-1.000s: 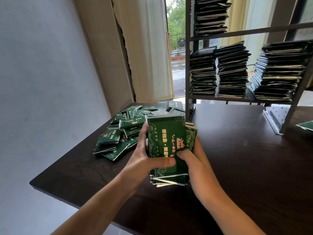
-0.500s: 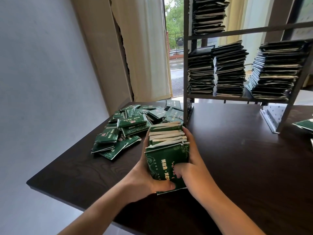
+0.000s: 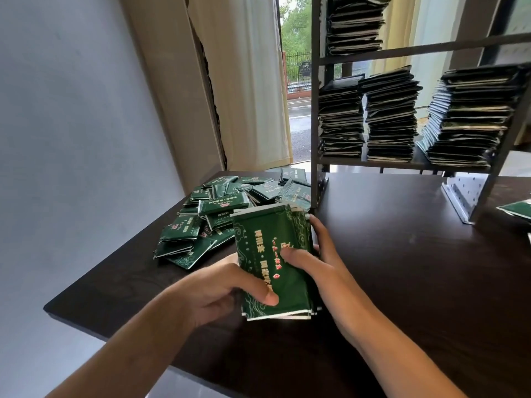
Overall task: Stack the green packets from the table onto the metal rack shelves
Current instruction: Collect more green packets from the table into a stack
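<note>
A: Both hands are working one bundle of green packets (image 3: 273,259) above the dark table (image 3: 402,268), printed face turned up toward the camera. The left hand (image 3: 218,291) is curling round the bundle's near-left edge, thumb pressing on the front near the bottom. The right hand (image 3: 316,259) is clamping the right side, thumb lying across the printed face, fingers wrapping behind.

B: Is the bundle resting on the table?

A: Cannot tell; its lower edge is sitting close to the wood, but contact is hidden. White edges of several packets are showing at the bottom.

B: Where are the rest?

A: A loose pile of packets (image 3: 218,216) is lying on the table's far-left corner, just behind the held bundle. The metal rack (image 3: 316,110) is standing on the table to the right of that pile. Its lower shelf is carrying three tall stacks (image 3: 390,116); another stack (image 3: 356,24) is sitting on the shelf above. One stray packet (image 3: 517,211) is lying at the right edge, beside the rack's foot.
</note>
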`<state>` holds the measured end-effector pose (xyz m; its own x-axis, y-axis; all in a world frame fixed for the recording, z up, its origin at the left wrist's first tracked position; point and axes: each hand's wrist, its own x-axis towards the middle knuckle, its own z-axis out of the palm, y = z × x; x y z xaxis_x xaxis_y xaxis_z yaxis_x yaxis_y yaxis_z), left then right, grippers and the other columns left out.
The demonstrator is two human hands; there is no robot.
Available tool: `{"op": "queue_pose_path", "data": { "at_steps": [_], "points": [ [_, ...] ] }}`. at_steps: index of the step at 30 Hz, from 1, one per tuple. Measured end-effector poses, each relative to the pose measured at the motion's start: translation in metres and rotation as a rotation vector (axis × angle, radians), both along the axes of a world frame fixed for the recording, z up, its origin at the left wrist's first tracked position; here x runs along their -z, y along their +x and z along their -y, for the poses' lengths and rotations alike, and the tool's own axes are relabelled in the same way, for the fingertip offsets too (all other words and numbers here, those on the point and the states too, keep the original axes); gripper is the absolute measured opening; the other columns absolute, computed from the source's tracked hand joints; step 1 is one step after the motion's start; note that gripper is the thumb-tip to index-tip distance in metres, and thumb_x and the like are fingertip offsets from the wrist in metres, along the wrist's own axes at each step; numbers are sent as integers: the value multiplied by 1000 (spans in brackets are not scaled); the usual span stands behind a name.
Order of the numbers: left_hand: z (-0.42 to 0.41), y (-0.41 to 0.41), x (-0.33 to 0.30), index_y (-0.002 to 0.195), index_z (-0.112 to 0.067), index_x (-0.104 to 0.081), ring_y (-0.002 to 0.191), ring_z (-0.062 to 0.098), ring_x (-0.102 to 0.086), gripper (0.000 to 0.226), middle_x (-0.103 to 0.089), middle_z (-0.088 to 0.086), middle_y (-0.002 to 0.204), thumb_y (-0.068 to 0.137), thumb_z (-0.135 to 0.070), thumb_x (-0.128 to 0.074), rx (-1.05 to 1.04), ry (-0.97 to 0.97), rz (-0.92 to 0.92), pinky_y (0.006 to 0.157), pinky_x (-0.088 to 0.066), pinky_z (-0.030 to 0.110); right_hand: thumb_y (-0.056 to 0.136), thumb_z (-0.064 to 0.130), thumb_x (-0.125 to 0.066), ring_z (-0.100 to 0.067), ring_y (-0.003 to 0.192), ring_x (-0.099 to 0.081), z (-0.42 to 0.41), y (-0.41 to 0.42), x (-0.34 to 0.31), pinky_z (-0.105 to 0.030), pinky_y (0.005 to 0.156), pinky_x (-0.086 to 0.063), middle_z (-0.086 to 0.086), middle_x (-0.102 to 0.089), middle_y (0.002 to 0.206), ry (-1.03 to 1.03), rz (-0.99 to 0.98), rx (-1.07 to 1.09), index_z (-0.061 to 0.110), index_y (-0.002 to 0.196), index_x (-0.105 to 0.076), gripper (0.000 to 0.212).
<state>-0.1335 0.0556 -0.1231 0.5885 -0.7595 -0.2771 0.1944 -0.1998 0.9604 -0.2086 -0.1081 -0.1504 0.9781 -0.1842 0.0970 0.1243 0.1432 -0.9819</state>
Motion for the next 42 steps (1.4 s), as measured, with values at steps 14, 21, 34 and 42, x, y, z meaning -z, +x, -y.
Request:
{"op": "queue_pose_path", "data": {
  "at_steps": [14,21,34,42],
  "points": [
    [41,-27,7,121,-8,-68,79,23,-75,54,-76,15,101,74,-33,-66,-390,-198,-173,66,-62,32,91,32,-65,-26,101,-72,-3,12,12,-34,72,-61,-12,-58,129,153,-50,81,54,122,-49,41],
    [37,-26,6,110,-5,-73,76,25,-73,40,-75,16,97,77,-26,-64,-375,-286,-257,70,-62,34,73,39,-67,-26,105,-71,-4,9,11,-42,84,-62,-9,-57,133,117,16,20,50,137,-43,70],
    [16,9,1,137,-25,-51,118,27,-64,83,-69,-1,124,64,-57,-76,-265,63,214,110,-42,55,89,11,-71,-23,80,-77,1,4,4,-31,58,-59,-2,-78,93,247,-45,90,40,109,-55,38],
    [-23,62,8,152,-36,-31,150,31,-21,66,-18,6,163,94,-60,-52,-494,893,941,122,-16,51,89,16,-72,-22,78,-77,-1,0,1,-30,59,-60,1,-77,90,229,-81,60,44,99,-51,37]
  ]
}}
